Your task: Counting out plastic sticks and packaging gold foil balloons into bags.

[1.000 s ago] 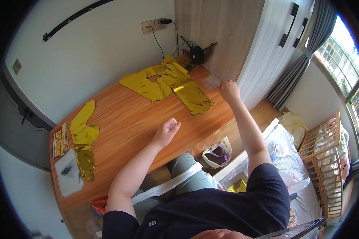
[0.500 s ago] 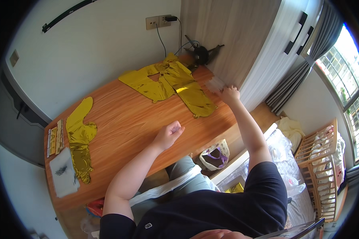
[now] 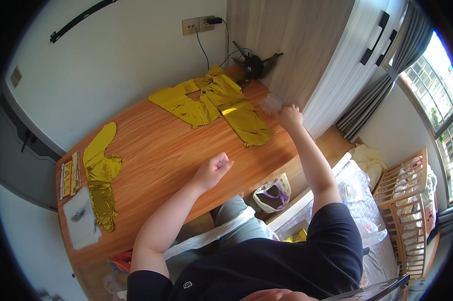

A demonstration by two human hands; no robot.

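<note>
My left hand (image 3: 212, 171) is closed in a loose fist above the front of the wooden table (image 3: 156, 155); a small pale bit shows between thumb and fingers, too small to name. At the table's right end, my right hand (image 3: 289, 117) has its fingers curled together against a small heap of clear, thin plastic pieces (image 3: 271, 103); what it grips there is hidden. Left of that hand lies a flat, deflated gold foil balloon (image 3: 244, 120), beside another gold foil balloon (image 3: 176, 103) with a cut-out gap. A curved gold foil balloon (image 3: 102, 168) lies at the table's left.
White sheets (image 3: 80, 218) and a small flat pack (image 3: 70, 175) lie at the left edge. A black router (image 3: 254, 65) stands in the back corner by the wardrobe (image 3: 286, 45). Below the table's right side are an open bag (image 3: 272, 194) and a wooden crib (image 3: 402, 210).
</note>
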